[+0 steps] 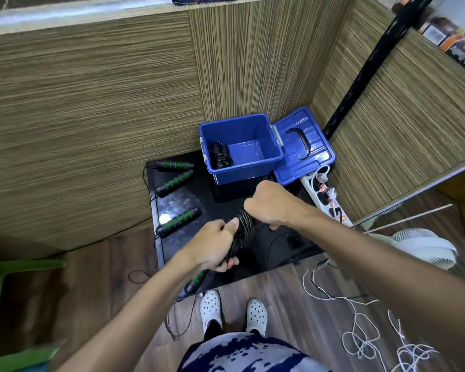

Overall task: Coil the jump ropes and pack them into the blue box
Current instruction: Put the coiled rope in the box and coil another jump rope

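black low table [177, 205] with blue box [249, 170], three green-ringed handles [175, 165]

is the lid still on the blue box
No, the blue box stands open with a coiled rope inside, and its lid lies beside it to the right.

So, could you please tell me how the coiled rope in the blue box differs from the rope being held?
The coiled rope in the box lies finished against the left wall of the blue box; the held rope is above the black table, outside it. The boxed one is untouched; the held one is gripped by the left hand and right hand. Both are black.
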### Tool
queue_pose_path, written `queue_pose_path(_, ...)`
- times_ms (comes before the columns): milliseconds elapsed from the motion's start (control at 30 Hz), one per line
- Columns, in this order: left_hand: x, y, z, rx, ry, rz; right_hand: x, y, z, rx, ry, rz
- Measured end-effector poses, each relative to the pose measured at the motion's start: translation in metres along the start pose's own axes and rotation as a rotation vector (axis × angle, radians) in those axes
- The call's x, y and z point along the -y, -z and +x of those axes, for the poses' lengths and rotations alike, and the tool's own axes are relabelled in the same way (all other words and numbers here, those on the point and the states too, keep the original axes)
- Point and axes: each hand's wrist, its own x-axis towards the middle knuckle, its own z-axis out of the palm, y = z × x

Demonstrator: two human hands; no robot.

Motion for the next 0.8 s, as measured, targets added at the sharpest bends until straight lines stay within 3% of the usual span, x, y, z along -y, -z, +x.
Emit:
queue_pose_path(167, 0.002, 0.001, 0.007, -0.099, -0.158, -0.359, -0.011, -0.02, 0.002, -0.278, 0.308, 0.283)
queue_pose_path(267, 0.001, 0.004, 0.011, -0.103, -0.224, -0.564, -0.013, -0.03, -0.014, -0.162, 0.333, 0.519)
queue_pose_path(400, -0.005, 0.011, 0.003, 0.041, -0.291, -0.711, -0.018, -0.036, -0.023, -0.015, 0.32, 0.76)
queue_pose_path(633, 0.002, 0.026, -0.017, 0.465, -0.201, -0.719, -0.06, -0.032, -0.015, 0.579, 0.263, 0.915)
queue_pose_path(733, 0.01, 0.037, -0.024, 0.703, -0.108, -0.596, -0.068, -0.02, -0.012, 0.934, 0.189, 0.841)
queue_pose_path(800, 0.015, 0.044, -0.027, 0.829, -0.034, -0.468, -0.075, -0.015, -0.004, 1.011, 0.103, 0.717)
